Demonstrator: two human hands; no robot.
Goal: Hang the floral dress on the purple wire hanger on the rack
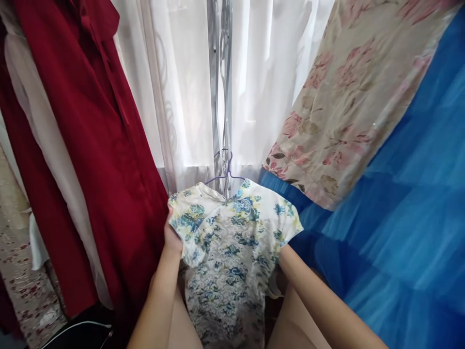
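Note:
A short-sleeved white dress (232,252) with blue, green and yellow flowers hangs before me on a thin purple hanger (230,169). Its lower part runs down between my legs and out of the picture. At the left sleeve, my left hand (173,233) is closed on the edge of the cloth, its fingertips mostly hidden behind the fabric. My right hand (285,248) reaches up behind or under the right sleeve. Only the wrist side shows there, so its fingers are hidden.
Dark red garments (105,145) hang at the left. On the right hang a beige cloth with pink flowers (337,106) and a layered blue tulle skirt (407,194). White curtains (261,72) and a grey metal chain of hangers (222,87) are behind. A black item (82,332) lies low left.

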